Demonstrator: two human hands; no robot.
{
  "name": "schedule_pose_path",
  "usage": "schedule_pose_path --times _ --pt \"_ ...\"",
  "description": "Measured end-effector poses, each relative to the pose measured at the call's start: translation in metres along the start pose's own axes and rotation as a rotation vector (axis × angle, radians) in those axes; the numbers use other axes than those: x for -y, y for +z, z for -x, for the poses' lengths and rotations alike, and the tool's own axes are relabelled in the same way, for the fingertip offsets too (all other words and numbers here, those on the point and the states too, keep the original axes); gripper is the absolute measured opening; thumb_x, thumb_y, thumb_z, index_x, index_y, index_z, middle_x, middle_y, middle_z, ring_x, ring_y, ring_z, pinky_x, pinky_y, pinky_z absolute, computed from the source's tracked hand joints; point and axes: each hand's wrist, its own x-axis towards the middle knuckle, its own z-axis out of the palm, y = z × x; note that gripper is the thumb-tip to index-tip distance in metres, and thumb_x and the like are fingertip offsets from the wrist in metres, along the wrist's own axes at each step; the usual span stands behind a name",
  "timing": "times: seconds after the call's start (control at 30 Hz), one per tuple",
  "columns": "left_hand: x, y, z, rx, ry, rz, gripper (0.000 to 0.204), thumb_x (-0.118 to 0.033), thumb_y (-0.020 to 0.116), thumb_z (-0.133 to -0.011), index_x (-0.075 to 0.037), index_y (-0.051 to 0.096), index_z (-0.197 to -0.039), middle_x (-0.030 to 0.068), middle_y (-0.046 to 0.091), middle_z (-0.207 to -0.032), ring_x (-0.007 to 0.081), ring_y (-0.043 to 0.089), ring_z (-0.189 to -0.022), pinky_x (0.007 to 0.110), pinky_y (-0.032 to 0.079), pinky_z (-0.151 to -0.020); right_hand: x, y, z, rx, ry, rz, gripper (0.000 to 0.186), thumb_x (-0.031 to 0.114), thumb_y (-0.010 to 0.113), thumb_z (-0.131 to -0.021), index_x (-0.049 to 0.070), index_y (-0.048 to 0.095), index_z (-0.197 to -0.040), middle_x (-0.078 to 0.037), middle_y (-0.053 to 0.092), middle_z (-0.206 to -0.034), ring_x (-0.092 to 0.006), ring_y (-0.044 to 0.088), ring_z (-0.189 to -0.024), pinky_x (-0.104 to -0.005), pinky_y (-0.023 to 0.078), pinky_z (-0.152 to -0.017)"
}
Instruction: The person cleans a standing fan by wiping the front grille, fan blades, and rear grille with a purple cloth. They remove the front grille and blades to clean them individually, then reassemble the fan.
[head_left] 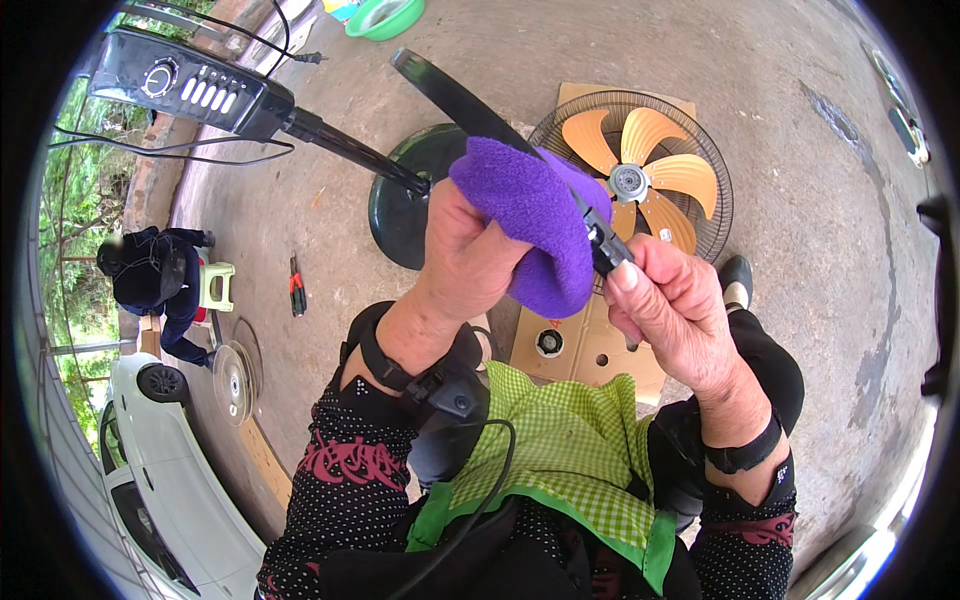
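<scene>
A purple cloth [545, 215] is bunched in my left hand [465, 245], folded around the middle of a long black bar-shaped part [455, 90]. The bar slants from the upper left down to my right hand [675, 310]. My right thumb and fingers pinch its lower end, which has a jointed black fitting [607, 245]. What lies under the cloth is hidden. Beyond my hands, a fan head with orange blades [680, 170] and a black wire guard rests on cardboard [625, 370]. A round dark fan base [400, 225] lies partly behind my left hand.
A black pole and control box [190, 85] with cords stand at the upper left. Red-handled pliers [297, 288] lie on the concrete. A green basin [385, 18] is at the far edge. Left, a person [165, 280] sits by a green stool [217, 285], near a white car [170, 480].
</scene>
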Motion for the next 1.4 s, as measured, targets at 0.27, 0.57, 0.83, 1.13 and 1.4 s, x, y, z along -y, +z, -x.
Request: schedule_pose_path --times 0.27,0.57,0.83,1.13,1.4 --pt "-0.001 0.0 -0.002 0.069 -0.054 -0.017 0.013 -0.007 0.061 -0.093 0.001 0.069 -0.099 0.0071 0.072 -0.095 0.0114 0.067 -0.082 0.026 0.054 -0.074 -0.004 0.002 0.0 -0.028 -0.074 0.044 0.023 0.023 0.051 -0.104 0.005 0.053 -0.09 0.004 0.049 -0.067 -0.0028 0.042 -0.056 -0.0192 0.034 -0.051" --pt "-0.009 -0.035 -0.008 0.017 -0.071 -0.148 0.01 -0.007 0.062 -0.092 0.0 0.068 -0.097 0.0038 0.071 -0.092 0.0107 0.066 -0.079 0.025 0.053 -0.074 -0.004 -0.003 -0.002 -0.194 -0.133 0.453 0.018 0.021 0.061 -0.099 0.004 0.063 -0.094 -0.007 0.054 -0.065 -0.0154 0.052 -0.057 -0.0283 0.045 -0.055" --pt "-0.008 -0.017 -0.017 0.213 0.482 -0.98 0.026 -0.023 0.08 -0.074 -0.008 0.072 -0.094 0.0056 0.068 -0.099 0.0207 0.07 -0.076 0.029 0.057 -0.067 -0.02 -0.001 -0.008 -0.181 -0.316 0.889 0.014 0.019 0.066 -0.089 0.007 0.059 -0.092 -0.013 0.06 -0.062 -0.0342 0.064 -0.061 -0.043 0.05 -0.054" --pt "-0.006 -0.016 -0.02 0.437 0.201 -0.875 0.025 -0.021 0.073 -0.084 -0.002 0.069 -0.099 0.0121 0.067 -0.089 0.0298 0.066 -0.077 0.033 0.054 -0.067 -0.027 0.001 -0.01 -0.141 -0.338 0.894 0.012 0.014 0.067 -0.086 0.007 0.062 -0.094 -0.012 0.062 -0.065 -0.0334 0.064 -0.061 -0.0412 0.051 -0.054" --pt "0.005 -0.035 -0.023 -0.181 0.107 -0.252 0.02 -0.012 0.053 -0.101 0.001 0.067 -0.105 0.0084 0.071 -0.101 0.0164 0.068 -0.088 0.031 0.057 -0.077 -0.021 0.001 -0.011 -0.224 -0.238 0.574 0.013 0.016 0.063 -0.097 0.004 0.064 -0.101 -0.007 0.063 -0.069 -0.0141 0.061 -0.058 -0.0267 0.049 -0.057"
